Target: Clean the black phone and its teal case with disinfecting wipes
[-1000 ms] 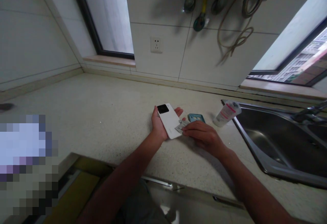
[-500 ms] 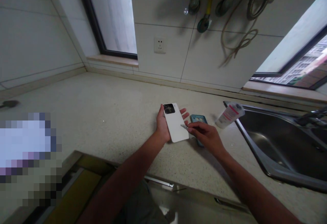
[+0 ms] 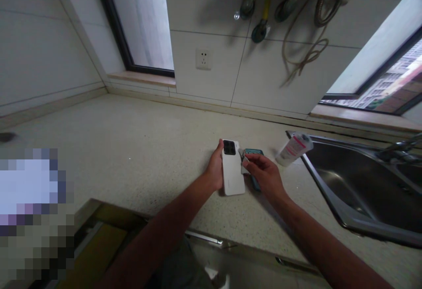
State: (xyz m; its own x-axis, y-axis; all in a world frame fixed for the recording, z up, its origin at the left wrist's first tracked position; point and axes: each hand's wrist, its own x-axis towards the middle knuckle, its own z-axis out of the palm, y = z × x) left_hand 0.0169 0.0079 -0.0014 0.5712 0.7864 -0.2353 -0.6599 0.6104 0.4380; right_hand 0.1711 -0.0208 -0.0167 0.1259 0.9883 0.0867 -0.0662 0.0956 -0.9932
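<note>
Turning the phone (image 3: 232,175) more upright than a moment ago, the left hand (image 3: 216,171) grips its edge while right hand (image 3: 263,175) fingers pinch a small wipe (image 3: 243,160) now up by its camera end.

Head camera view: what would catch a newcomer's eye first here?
A white phone, back up with its dark camera block showing, sits mid-counter in the left hand. The right hand pinches a small grey wipe at its edge, partly covering a teal case. To the right, a tube lies beside the steel sink.
</note>
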